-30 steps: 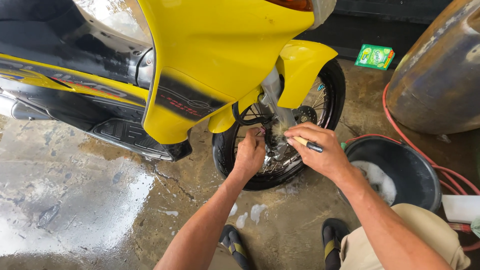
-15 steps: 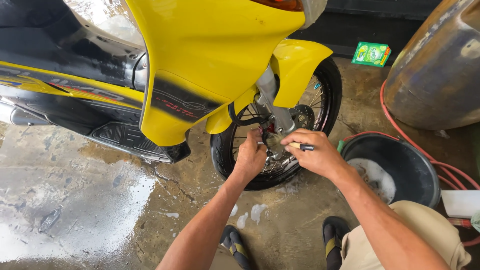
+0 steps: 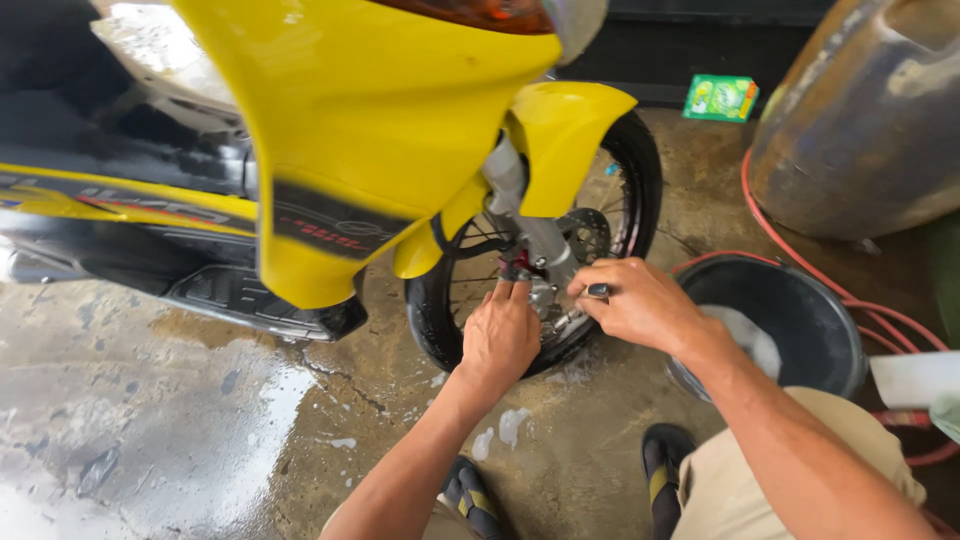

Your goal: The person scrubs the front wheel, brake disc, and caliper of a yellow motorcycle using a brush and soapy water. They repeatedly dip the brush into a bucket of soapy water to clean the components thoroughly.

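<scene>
A yellow and black motorbike [image 3: 370, 130] stands in front of me with its front wheel [image 3: 640, 180] turned toward me. My left hand [image 3: 500, 335] rests its fingers on the wheel hub by the fork leg [image 3: 530, 215]. Just right of it, my right hand [image 3: 635, 300] is closed around a small dark-handled tool [image 3: 597, 291], probably a brush, at the brake disc [image 3: 590, 235]. Most of the tool is hidden in my fist.
A black bucket [image 3: 800, 300] with soapy water sits right of the wheel. A red hose [image 3: 770, 240] curves around it. A large rusty drum [image 3: 870, 110] stands at the upper right, with a green packet [image 3: 720, 97] on the floor behind. The wet concrete floor [image 3: 150, 420] has foam patches.
My right hand has turned and drawn the tool into my fist near the hub. My left hand slid slightly up onto the hub. The view moved closer.
</scene>
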